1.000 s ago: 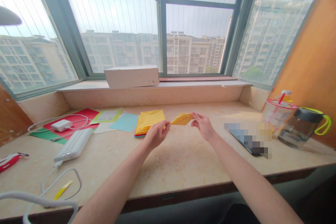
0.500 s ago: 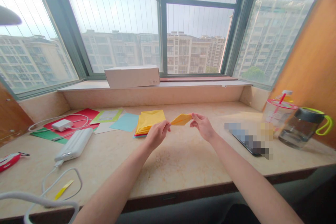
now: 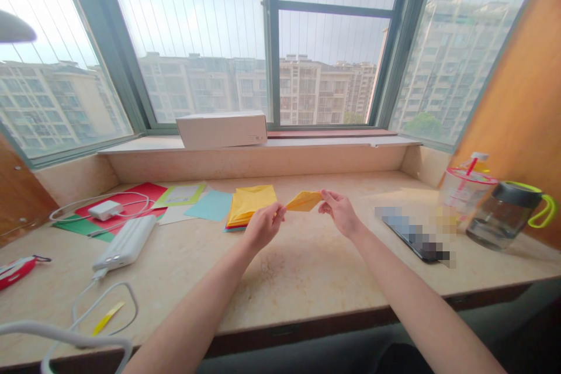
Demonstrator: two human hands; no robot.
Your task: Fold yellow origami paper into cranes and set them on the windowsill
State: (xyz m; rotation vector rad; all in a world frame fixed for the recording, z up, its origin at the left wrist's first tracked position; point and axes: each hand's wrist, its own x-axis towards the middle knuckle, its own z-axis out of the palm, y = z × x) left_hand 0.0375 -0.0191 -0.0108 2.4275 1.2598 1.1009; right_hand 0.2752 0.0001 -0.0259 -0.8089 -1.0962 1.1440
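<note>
A folded piece of yellow paper [image 3: 304, 201] is stretched between my two hands, above the middle of the counter. My left hand [image 3: 265, 225] pinches its left end. On the opposite end, the fingertips of my right hand [image 3: 338, 210] are closed. Just behind my left hand lies a stack of yellow paper [image 3: 250, 201], with red and blue sheets showing at its bottom edge; my hand covers its near right corner.
Loose blue paper [image 3: 210, 205], red paper [image 3: 149, 197] and green paper [image 3: 83, 228] lie left, near a white power bank [image 3: 125, 242] with cables. At right are a phone [image 3: 412, 236], a lidded cup [image 3: 467, 190] and a water bottle [image 3: 502, 216]. A white box [image 3: 223, 130] rests on the sill.
Both hands keep hold of the folded yellow paper in nearly the same place. The paper's face has tilted slightly; the whole view has shifted a few pixels.
</note>
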